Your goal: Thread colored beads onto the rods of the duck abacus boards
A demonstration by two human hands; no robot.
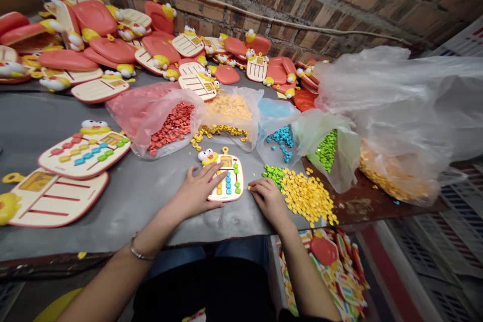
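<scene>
Left hand [196,192] spread, fingers [215,173] flat on cream plastic duck-headed counting board [234,192], which lies on grey worktable [124,216]. Right hand [268,202] curled just right of board, fingertips at loose yellow plastic beads [307,196]; pinch or not, cannot tell. Clear plastic bags of coloured beads [230,115] lie beyond board.

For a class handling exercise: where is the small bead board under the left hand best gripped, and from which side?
Grip the cream board by its red rim, from the right hand's side: that edge is bare of beads, and the left hand covers the opposite part.
</scene>
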